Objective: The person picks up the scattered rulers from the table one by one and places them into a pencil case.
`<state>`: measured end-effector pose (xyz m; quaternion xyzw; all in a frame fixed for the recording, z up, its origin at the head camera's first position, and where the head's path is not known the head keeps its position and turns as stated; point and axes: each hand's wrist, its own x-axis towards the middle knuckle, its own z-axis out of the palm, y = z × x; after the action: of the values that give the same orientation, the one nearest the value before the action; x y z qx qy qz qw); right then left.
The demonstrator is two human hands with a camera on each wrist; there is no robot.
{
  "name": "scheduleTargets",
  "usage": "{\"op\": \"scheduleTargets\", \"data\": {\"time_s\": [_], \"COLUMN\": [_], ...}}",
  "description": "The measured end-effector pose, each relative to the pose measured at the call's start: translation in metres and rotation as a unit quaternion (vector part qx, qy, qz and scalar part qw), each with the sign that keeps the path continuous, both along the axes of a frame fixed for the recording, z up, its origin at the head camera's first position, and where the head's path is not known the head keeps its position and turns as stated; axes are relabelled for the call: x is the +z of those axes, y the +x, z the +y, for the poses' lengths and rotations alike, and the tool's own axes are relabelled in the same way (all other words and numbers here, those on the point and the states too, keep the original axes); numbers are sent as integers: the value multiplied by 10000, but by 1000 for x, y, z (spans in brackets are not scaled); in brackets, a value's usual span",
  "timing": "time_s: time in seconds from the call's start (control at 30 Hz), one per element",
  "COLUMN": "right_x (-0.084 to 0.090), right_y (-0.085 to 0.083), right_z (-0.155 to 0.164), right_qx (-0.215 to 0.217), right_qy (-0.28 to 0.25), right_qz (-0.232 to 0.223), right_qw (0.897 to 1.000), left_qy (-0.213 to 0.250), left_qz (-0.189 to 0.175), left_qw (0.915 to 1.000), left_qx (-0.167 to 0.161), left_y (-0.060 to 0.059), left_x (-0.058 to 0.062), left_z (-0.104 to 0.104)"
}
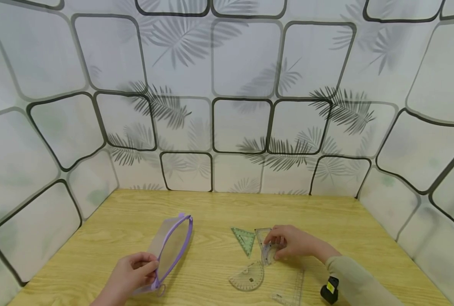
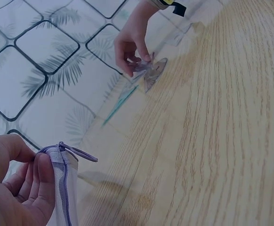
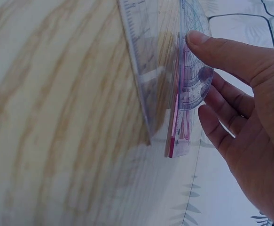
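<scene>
Nearest the person, a clear straight ruler (image 1: 293, 289) lies flat on the desk (image 1: 326, 216), with a clear protractor (image 1: 247, 277) just beside it on the pouch side. Left hand (image 1: 129, 274) pinches the near end of the purple-trimmed pencil pouch (image 1: 171, 246) by the zip pull; the left wrist view shows fingers (image 2: 40, 181) and thumb curled round the fabric edge and zip cord, so that grip is clenched on the pouch. Pouch stands on edge, mouth looks slightly open; soft, light, will flop unless held by the seam or zip end. Right hand (image 1: 288, 243), on the far side of the protractor and well apart from the pouch, grasps a small stack of clear plastic drawing tools (image 1: 267, 250): the right wrist view shows the thumb on a small tinted protractor (image 3: 193, 70) with a clear ruler or set square (image 3: 146, 80) and a pink-edged piece behind it, fingers underneath. Exact count in the stack can't be told. Judgement: thin, stiff, light, slick plastic; brittle if bent, likely to slide apart. Best held by edges with thumb over the flat faces, kept stacked. Green set square (image 1: 245, 239) lies flat between pouch and right hand, just beside the stack.
</scene>
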<state>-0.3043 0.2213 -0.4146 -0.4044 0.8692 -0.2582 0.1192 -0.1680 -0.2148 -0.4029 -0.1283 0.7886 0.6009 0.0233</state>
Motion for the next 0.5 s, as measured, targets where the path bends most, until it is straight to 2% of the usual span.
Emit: {"op": "scheduleTargets", "data": {"time_s": [0.17, 0.3, 0.5], "right_x": [-1, -1, -1], "right_y": [-1, 0, 0], "right_z": [1, 1, 2], "right_qx": [47, 77, 60], "right_qy": [-16, -40, -83], "right_qz": [250, 430, 466], "right_qw": [9997, 9990, 9989], "left_qy": [80, 56, -25], "left_qz": [-12, 7, -38], "left_qw": [9998, 9999, 10000], "left_qx": [-164, -84, -84], "left_y": [0, 1, 1], "left_x": [0, 0, -1], "left_z": [-3, -3, -3]}}
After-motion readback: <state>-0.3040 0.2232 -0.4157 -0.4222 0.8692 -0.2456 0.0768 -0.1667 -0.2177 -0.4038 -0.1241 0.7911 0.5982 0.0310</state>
